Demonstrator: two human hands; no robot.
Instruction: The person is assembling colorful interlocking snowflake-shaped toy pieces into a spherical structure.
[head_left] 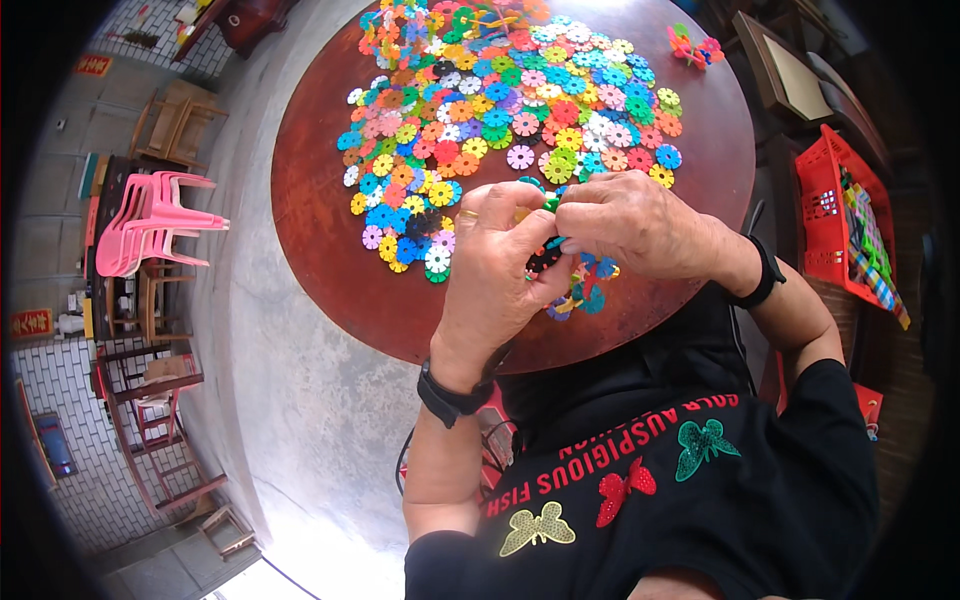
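Observation:
Near the front edge of the round table, my hands meet with fingers pinched together. My left hand (500,255) is closed on a black notched plastic disc (545,257), partly hidden behind the fingers. My right hand (640,225) is closed beside it, gripping a green disc (552,203) at the fingertips. Just below my hands, a cluster of joined discs (590,295) in blue, teal and yellow shows; whether it is linked to the held discs I cannot tell. Beyond my hands spreads a large pile of loose notched discs (520,125) in many colours.
The brown round table (320,220) carries the pile. Built disc shapes (400,35) stand at its far side, and a pink-red flower-like one (693,47) at the far right. A red plastic basket (825,215) sits right; stacked pink stools (155,222) stand left.

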